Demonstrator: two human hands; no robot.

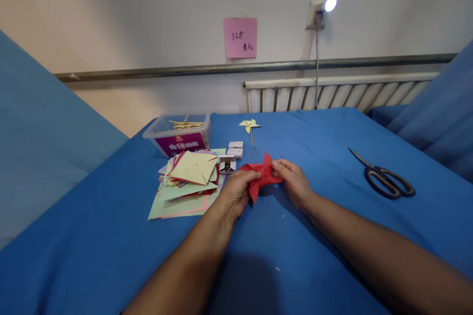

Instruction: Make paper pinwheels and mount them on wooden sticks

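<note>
A red paper pinwheel (264, 173), its corners folded in toward the middle, is held up between both hands just above the blue cloth. My left hand (238, 187) is closed on its left side, the thumb pressing near the centre. On the right edge, my right hand (293, 179) pinches a blade between thumb and fingers. No stick shows on the red pinwheel. Just left of my left hand lies an open small box (226, 164) with dark metal pins inside. Behind it sit small white boxes (235, 149). A finished pale yellow pinwheel (250, 125) on a stick lies farther back.
At the left is a stack of coloured paper squares (194, 167), some with cut corners. A clear plastic tub (177, 133) of wooden sticks stands behind it. Black-handled scissors (384, 179) lie at the right. Tiny scraps dot the blue cloth (314, 266). A radiator (340, 92) lines the wall.
</note>
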